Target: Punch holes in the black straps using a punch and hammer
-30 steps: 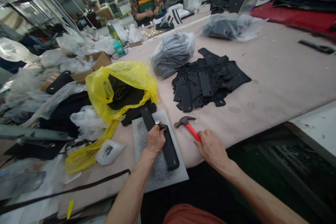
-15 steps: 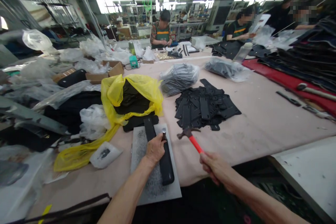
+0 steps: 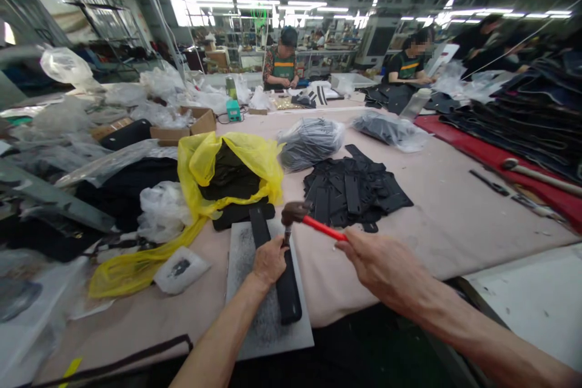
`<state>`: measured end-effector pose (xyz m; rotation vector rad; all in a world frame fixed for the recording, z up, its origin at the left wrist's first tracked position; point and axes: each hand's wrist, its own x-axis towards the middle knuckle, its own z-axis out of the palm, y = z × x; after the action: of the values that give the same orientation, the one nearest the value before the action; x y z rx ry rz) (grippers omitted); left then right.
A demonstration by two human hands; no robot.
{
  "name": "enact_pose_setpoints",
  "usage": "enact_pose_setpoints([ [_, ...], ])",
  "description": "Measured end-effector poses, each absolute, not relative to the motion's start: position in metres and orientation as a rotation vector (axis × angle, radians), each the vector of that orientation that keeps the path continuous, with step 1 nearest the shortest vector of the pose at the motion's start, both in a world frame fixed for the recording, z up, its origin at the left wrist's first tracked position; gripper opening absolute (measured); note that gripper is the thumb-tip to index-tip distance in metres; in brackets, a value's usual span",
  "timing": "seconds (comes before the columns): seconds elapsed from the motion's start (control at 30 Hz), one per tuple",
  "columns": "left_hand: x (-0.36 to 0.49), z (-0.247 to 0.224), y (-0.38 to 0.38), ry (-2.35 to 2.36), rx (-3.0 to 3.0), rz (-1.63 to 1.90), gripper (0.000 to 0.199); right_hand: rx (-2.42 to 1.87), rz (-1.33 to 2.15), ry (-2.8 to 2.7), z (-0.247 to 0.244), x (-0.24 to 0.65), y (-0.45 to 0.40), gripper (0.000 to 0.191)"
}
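A long black strap-like piece lies lengthwise on a speckled pale board at the table's near edge. Over the strip, my left hand is closed around a short metal punch that stands upright. My right hand grips the red handle of a claw hammer. The hammer's head is at the top of the punch; whether they touch I cannot tell. The punch's lower end is hidden by my left fingers.
Flat black pieces lie heaped beyond the board. A yellow plastic bag holds dark pieces at left, and clear bags of parts stand behind. Stacked dark fabric lies at right. Two co-workers sit across the table.
My right hand has brought the hammer up and left, from beside the board to the top of the punch. My left hand has stayed nearly in place on the punch.
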<state>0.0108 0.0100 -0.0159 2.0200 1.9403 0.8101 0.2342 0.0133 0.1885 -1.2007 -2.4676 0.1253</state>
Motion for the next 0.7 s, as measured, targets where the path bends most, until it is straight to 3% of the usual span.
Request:
enact_pose_setpoints([
  [0.17,0.011,-0.017,0.01,1.974,1.997,0.774,0.009,-1.287,0.084,-2.062,0.191,0.235,0.014,0.034],
  [0.33,0.011,-0.017,0.01,1.979,2.001,0.781,0.008,-1.287,0.269,-2.45,0.187,0.24,0.01,0.034],
  [0.5,0.011,-0.02,0.011,1.972,2.037,0.809,0.008,-1.398,0.189,-2.009,0.184,0.238,0.007,0.042],
  [0.7,0.009,-0.023,0.012,1.939,2.034,0.865,0.01,-1.459,0.504,-2.406,0.157,0.248,0.012,0.034],
])
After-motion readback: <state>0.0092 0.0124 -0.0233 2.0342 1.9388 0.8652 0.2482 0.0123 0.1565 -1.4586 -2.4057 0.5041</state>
